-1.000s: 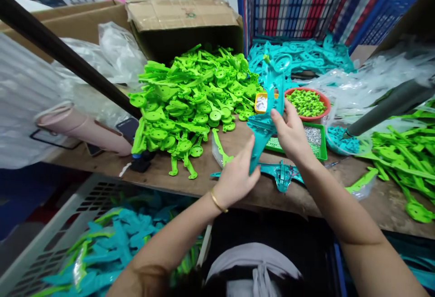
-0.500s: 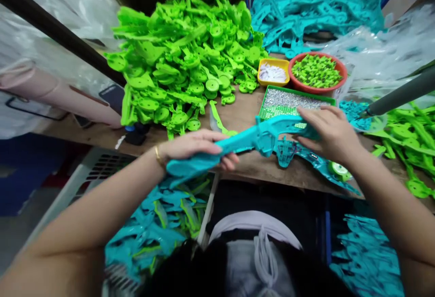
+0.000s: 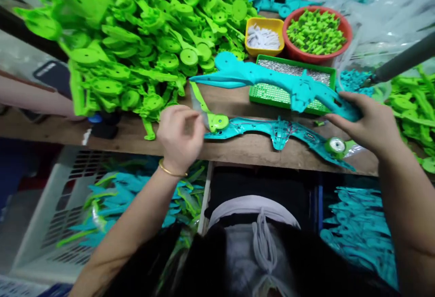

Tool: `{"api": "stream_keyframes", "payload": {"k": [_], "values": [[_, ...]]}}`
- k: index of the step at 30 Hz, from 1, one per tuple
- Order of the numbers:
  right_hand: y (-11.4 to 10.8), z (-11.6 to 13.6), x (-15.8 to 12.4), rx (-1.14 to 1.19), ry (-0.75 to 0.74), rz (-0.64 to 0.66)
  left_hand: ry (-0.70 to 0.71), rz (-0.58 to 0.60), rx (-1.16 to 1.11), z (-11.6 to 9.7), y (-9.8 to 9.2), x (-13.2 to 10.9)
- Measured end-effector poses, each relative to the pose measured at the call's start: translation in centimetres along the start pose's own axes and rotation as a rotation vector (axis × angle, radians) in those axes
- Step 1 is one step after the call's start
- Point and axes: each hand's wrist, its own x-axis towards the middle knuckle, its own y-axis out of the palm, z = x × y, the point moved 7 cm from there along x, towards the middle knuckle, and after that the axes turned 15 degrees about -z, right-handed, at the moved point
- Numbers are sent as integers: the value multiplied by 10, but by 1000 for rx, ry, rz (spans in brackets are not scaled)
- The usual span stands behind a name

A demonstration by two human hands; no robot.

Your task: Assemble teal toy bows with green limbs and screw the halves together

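A teal bow-shaped shell (image 3: 272,77) is held up by its right end in my right hand (image 3: 370,125), above the table and partly over the green tray. On the table in front lies a second teal shell (image 3: 251,126), its inner side up with thin wires in it. A green part with a round disc (image 3: 217,122) sits at its left end, and a green round part with a silvery centre (image 3: 336,146) at its right end. My left hand (image 3: 181,136) is closed, its fingertips pinched at the translucent blade of the left green part.
Behind are a heap of green parts (image 3: 136,43), a yellow bowl (image 3: 264,36) of white pieces, a red bowl (image 3: 317,32) and a green tray (image 3: 288,100) of small metal pieces. Below the table edge, a white basket (image 3: 54,224) holds teal and green parts.
My left hand has let go of the upper shell and moved down to the green part. The upper shell has swung round, its left end now raised. The view has shifted closer to the table.
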Motion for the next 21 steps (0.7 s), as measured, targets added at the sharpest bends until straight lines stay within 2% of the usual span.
{"api": "stream_keyframes", "payload": {"k": [1, 3, 4, 5, 7, 9, 10, 13, 14, 15, 16, 17, 19, 21], "values": [[1, 12, 4, 7, -36, 6, 182, -42, -24, -34, -4, 2], [5, 46, 12, 60, -129, 44, 530, 104, -51, -100, 8, 0], [7, 65, 14, 99, -176, 80, 636, 204, -4, -124, 19, 0], [7, 82, 17, 137, -205, 101, 697, 276, 47, -143, 31, 0], [4, 107, 20, 216, -244, 143, 663, 378, 140, -160, 53, 8], [-8, 108, 24, 315, -236, 131, 622, 482, 225, -158, 71, 15], [-15, 97, 25, 354, -200, 89, 610, 538, 249, -151, 76, 19], [-24, 36, 20, 314, -37, -44, 536, 683, 177, -122, 73, 33], [-16, 16, 15, 249, -28, -8, 491, 705, 98, -114, 67, 40], [-2, 2, 7, 201, -49, 88, 442, 718, 10, -108, 61, 47], [14, -8, -2, 134, -94, 183, 386, 729, -84, -103, 55, 54], [28, -15, -9, 52, -144, 221, 321, 749, -183, -101, 50, 59], [50, -19, -18, -56, -220, 220, 149, 843, -367, -99, 46, 62], [59, -15, -21, -26, -254, 79, -54, 962, -511, -100, 47, 55]]}}
